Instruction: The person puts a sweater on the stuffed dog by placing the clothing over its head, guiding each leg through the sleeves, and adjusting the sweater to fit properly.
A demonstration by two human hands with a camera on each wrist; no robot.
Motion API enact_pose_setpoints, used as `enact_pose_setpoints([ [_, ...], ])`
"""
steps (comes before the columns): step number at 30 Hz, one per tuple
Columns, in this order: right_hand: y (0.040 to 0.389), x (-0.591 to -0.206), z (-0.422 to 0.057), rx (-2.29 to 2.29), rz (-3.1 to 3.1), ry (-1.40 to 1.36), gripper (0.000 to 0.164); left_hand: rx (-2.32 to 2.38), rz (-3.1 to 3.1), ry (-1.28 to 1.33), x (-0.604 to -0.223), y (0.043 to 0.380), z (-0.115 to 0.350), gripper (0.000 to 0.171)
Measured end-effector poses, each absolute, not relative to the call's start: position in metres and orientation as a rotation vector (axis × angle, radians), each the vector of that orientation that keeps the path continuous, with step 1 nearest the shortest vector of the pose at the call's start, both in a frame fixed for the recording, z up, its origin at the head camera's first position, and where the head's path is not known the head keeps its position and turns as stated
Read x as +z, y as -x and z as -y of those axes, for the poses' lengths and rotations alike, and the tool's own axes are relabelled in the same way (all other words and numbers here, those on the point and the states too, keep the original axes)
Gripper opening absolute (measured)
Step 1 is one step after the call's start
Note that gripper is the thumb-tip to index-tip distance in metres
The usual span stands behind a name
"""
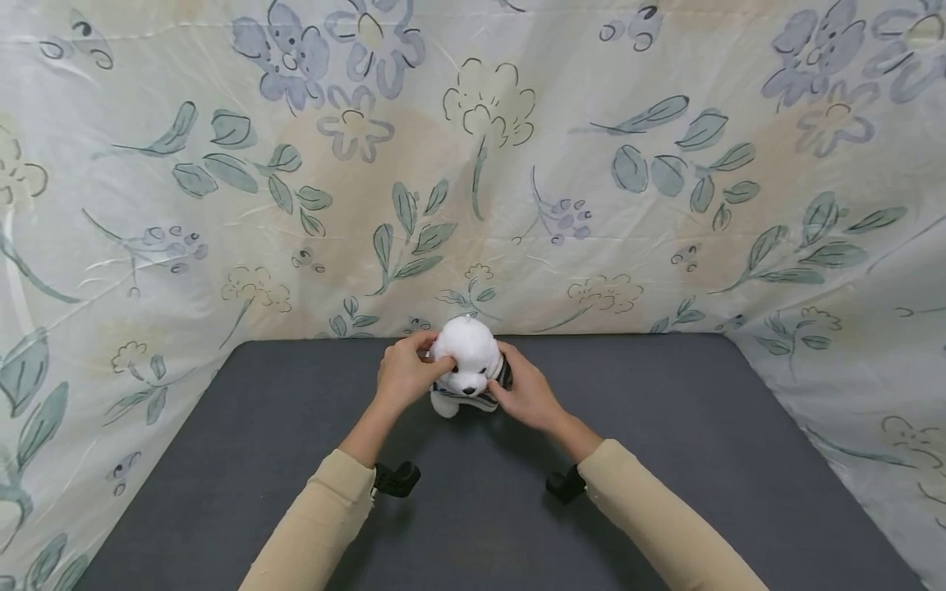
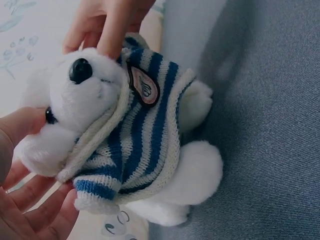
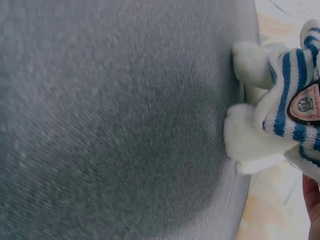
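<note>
A white plush dog (image 1: 466,345) stands upright near the far edge of the table, facing the person. It wears a blue-and-white striped knit sweater (image 2: 145,125) with an oval-like patch (image 2: 143,86) on the chest. My left hand (image 1: 402,371) grips one side of its head, the thumb beside a black eye (image 2: 50,115) and the other fingers behind. On the opposite side, my right hand (image 1: 528,392) holds the head and sweater edge, thumb close to the muzzle. White feet (image 3: 250,135) point down at the table in the right wrist view, where most of the head is out of frame.
The dark grey table (image 1: 296,427) has rounded far corners. A floral curtain (image 1: 473,180) hangs right behind it and along both sides. Black wrist cameras (image 1: 397,479) sit at the cuffs of the beige sleeves (image 1: 318,517).
</note>
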State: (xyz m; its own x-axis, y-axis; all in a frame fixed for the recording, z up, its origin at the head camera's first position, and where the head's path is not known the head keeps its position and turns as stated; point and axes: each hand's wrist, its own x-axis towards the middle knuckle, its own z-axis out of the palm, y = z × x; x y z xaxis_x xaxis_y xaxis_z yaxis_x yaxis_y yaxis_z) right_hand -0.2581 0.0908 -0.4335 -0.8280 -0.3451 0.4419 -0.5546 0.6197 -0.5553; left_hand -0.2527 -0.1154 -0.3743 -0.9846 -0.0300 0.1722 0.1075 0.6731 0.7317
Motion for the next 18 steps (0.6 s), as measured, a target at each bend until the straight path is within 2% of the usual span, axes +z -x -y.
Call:
enact_pose_setpoints([
  [18, 0.269, -0.445, -0.091, 0.976, 2.631, -0.696, 0.054, -1.213, 2.719, 0.075, -0.374, 0.255, 0.117, 0.043],
])
